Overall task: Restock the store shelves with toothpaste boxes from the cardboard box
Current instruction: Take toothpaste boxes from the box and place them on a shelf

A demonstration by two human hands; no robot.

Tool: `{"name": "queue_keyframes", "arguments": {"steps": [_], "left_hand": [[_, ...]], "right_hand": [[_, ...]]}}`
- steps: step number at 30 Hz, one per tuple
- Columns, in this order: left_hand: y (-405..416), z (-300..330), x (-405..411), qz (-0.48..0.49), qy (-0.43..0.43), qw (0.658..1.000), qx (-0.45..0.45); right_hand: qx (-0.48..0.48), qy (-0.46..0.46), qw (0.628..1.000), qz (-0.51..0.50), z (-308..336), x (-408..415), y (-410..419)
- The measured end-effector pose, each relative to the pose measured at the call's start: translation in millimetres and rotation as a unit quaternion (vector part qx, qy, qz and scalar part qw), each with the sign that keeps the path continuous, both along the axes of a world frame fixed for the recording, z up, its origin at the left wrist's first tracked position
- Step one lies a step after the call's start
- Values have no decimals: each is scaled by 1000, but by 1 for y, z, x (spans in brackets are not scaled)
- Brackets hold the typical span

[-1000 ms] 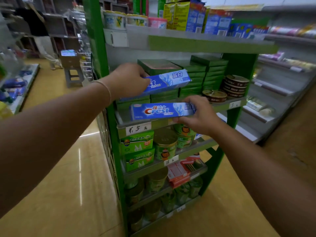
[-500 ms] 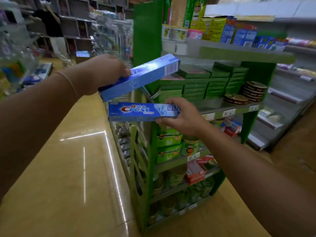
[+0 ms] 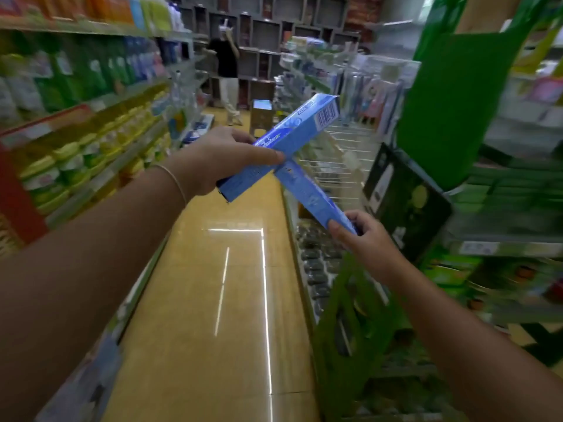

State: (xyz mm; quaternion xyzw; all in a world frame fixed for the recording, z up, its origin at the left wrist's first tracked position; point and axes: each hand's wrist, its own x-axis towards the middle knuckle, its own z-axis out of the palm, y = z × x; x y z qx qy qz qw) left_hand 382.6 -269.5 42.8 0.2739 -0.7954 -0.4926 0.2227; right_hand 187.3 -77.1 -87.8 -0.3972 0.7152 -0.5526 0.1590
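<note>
Toothpaste boxes, two of them, both blue, one in each hand, held out over the aisle floor and crossing each other like an X. The upper box (image 3: pixel 300 130) is in the left hand (image 3: pixel 225 158): fingers and thumb wrapped around its near, lower end, with the far end tilting up and to the right so you can see the barcode flap. There's a thin bracelet (image 3: pixel 176 181) on that wrist. The lower box (image 3: pixel 307 193) is in the right hand (image 3: pixel 362 236), fingers curled around its near right end, and it slants up and left until it passes under the other box right by the left hand's fingertips. Can't tell if the two boxes actually touch where they cross, it's a bit smeary there.

Everything else is pretty blurred. The floor (image 3: pixel 207 300) is shiny yellow-tan with light streaks reflected on it. Left side is a long shelf run (image 3: pixel 85 123) with green and yellow packs. Right side, close by, is a green shelf unit (image 3: pixel 451 117) with a dark green boxed product (image 3: pixel 405 202) sitting on it. Far down the aisle there's a small stand (image 3: pixel 261 115) on the floor, and a person (image 3: pixel 227 71) in a dark top and light trousers standing by the back wall's cubby shelves.
</note>
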Motion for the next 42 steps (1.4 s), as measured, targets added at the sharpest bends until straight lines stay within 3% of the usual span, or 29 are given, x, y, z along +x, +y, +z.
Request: {"name": "queue_keyframes", "arguments": {"steps": [9,19,31,42], "left_hand": [[-54,-56,60,53,82,989,112],[-102,-86,41,106,129,972,163],[-219,-90,-94,173,170,957,161],[-301,-85,-236,125,199,949,212]], "right_hand": [[-35,-178,981,71,-33,71,-83],[-47,-279,958,51,-31,63,-158],[-54,-319,943,72,10,-56,-295],[-56,-309,947,72,38,-186,-378]]}}
